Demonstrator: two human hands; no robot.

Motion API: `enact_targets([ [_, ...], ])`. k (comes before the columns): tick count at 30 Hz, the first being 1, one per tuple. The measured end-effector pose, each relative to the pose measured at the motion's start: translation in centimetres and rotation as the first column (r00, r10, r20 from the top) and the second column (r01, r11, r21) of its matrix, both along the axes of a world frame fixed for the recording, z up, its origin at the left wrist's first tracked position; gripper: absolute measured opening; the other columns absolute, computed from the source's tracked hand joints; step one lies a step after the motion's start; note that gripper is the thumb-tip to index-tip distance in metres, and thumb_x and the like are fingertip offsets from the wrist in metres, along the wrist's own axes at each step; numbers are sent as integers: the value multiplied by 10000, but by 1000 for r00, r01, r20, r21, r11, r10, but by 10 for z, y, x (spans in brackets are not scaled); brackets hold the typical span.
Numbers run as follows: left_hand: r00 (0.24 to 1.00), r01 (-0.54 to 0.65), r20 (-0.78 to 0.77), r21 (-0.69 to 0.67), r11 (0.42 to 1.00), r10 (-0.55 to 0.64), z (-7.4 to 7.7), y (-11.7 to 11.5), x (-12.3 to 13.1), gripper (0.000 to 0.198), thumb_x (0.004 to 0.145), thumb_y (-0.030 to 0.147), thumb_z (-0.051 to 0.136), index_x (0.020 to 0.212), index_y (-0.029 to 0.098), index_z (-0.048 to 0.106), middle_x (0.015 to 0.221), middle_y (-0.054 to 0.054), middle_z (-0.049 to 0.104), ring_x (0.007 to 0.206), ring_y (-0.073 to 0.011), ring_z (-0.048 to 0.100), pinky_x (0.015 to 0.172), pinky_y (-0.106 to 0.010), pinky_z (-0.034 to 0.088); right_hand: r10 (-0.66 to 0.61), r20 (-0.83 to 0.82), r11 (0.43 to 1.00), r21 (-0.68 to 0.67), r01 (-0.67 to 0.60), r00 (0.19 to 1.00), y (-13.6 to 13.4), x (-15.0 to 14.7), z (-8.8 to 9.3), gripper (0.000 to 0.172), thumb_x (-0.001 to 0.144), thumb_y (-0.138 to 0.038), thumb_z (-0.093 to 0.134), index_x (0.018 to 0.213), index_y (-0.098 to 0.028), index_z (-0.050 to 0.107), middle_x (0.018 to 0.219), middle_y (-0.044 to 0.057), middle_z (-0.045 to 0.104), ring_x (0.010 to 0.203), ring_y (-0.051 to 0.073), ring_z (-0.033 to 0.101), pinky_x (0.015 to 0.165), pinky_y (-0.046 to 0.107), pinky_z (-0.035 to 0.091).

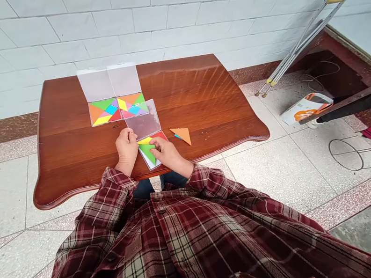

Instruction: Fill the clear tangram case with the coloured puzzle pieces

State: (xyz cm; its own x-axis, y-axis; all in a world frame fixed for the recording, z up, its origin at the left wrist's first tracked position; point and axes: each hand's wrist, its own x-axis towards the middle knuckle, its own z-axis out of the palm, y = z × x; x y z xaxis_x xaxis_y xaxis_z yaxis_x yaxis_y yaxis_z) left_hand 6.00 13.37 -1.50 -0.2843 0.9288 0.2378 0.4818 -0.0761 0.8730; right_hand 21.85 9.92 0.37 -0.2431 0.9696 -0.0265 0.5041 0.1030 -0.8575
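Nearest, a red plaid flannel shirt (176, 254) fills the bottom of the frame. At the near edge of the table, the left hand (126, 150) has its fingers (131, 136) bunched together on the lower edge of a clear plastic flap (142, 120) of a tangram case. The right hand (169, 155) rests its fingers (155, 145) on a green triangle (148, 153) inside that case (whether they clamp it, I cannot tell). A loose orange triangle (180, 136) lies just to the right. Beyond, a second open tangram case (116, 108) sits on the wooden table (71, 177); at upper right, a metal frame (312, 27) leans before a white tiled wall (116, 22).
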Motion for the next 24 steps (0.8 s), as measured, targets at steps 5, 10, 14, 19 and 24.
enact_targets([
  [5,1000,7,24,3,1000,-7,0,3,-1,77,841,216,440,792,215,498,736,13,602,627,-107,555,651,-242,450,-145,-188,989,-12,146,971,20,48,4,195,792,-273,500,968,-197,539,760,-33,558,655,116,519,651,245,434],
  [10,1000,12,25,9,1000,-12,-6,6,-3,73,838,211,444,816,218,513,746,8,614,657,-113,570,666,-248,451,-338,-154,940,-5,341,928,44,105,-5,167,782,-276,519,918,-183,544,728,-29,550,647,122,520,662,262,443],
  [14,1000,8,13,8,1000,-8,-9,6,-4,74,848,223,445,815,221,512,756,9,618,654,-109,573,665,-243,454,-355,74,932,111,346,932,47,119,-6,235,783,-222,543,1002,-146,581,882,59,606,801,182,570,809,349,468],
  [19,1000,10,7,7,1000,-10,-8,6,-5,72,849,215,446,825,222,514,749,11,616,660,-110,576,679,-241,459,-223,253,951,269,153,941,32,78,12,270,849,-169,500,1104,-143,587,1126,146,589,1047,240,554,947,390,433],
  [24,1000,15,13,16,1000,-16,-7,5,-3,70,849,222,443,824,219,508,746,8,616,653,-115,572,671,-249,460,112,403,974,139,-181,908,19,18,22,306,878,-203,545,1180,-152,563,1172,120,600,1066,225,570,912,345,458],
])
